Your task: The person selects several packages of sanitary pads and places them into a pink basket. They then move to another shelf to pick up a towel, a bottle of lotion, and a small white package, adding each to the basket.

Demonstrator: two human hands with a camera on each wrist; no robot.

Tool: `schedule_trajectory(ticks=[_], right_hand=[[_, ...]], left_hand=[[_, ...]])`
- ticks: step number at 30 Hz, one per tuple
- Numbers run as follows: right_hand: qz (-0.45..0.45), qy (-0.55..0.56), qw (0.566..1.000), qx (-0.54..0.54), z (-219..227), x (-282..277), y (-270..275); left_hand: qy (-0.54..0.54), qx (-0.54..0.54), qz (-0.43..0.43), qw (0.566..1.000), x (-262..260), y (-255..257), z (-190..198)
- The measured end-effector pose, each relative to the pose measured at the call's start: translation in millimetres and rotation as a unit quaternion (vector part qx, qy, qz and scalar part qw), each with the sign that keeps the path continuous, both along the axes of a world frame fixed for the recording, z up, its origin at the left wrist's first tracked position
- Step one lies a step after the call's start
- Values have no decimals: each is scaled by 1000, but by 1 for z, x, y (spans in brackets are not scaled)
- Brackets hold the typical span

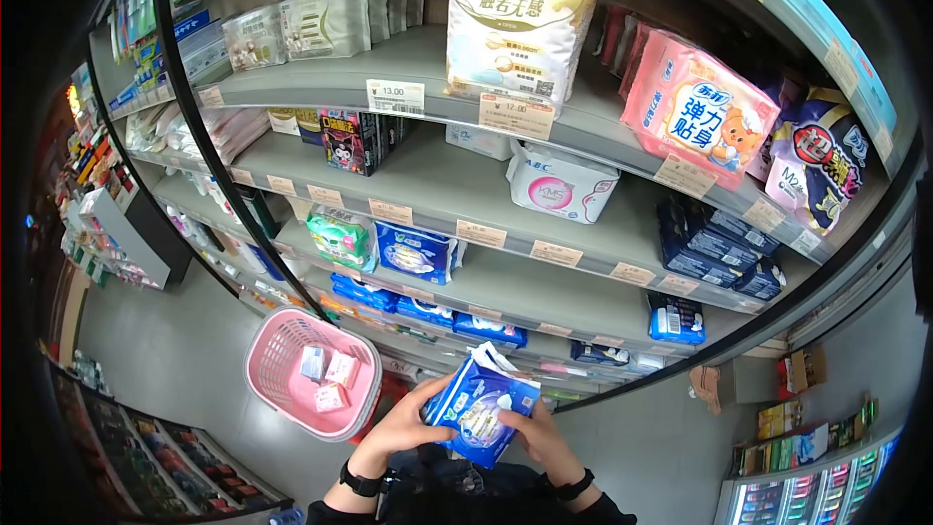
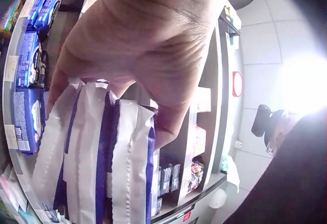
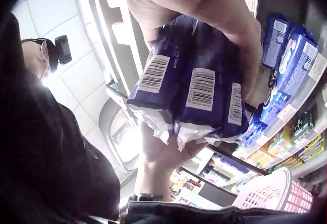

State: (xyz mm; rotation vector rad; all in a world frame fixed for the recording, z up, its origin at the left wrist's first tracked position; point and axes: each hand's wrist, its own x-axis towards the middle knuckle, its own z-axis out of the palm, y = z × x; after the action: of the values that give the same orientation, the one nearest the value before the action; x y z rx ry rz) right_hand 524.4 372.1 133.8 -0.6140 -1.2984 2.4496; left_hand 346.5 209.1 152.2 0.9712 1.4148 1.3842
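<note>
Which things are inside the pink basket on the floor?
Inside the pink basket lie one blue-white pack and two pink-white packs. Whatever is underneath them is covered.

I have the left forearm and right forearm rising from the bottom of the head view, angled inward toward each other in front of the body. My left hand grips from its own side, thumb low and fingers higher up. My right hand holds from the opposite side, its thumb pressed across the front (its other fingers are mostly hidden from me there). In the left wrist view, that hand arches downward, thumb and fingers spread to either side. Each wrist wears a dark band, with dark sleeves below.
</note>
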Motion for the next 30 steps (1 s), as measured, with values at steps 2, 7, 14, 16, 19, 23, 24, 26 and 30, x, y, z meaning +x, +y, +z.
schedule_trajectory(ticks=[2,7,14,16,19,23,24,26,30], right_hand=[[-15,-26,1000,4,1,1,-1],[-68,-9,997,-26,1,0,-4],[-71,35,997,27,-2,4,-10],[-58,48,997,6,-6,7,-11],[-41,69,997,-9,3,9,-10],[39,58,997,27,10,13,1],[40,58,997,27,6,11,0],[122,41,979,156,-6,7,-6],[162,-37,972,164,-12,4,-8]], left_hand=[[-28,20,27,999,5,-1,2],[-96,74,73,990,10,-5,7],[-85,55,127,987,29,2,7],[-130,57,139,980,27,0,5],[-152,51,124,979,20,-8,7],[-187,47,97,976,11,-22,11],[-187,47,98,976,10,-23,14],[-127,28,51,990,9,-24,20],[-4,27,47,999,8,-18,6]])
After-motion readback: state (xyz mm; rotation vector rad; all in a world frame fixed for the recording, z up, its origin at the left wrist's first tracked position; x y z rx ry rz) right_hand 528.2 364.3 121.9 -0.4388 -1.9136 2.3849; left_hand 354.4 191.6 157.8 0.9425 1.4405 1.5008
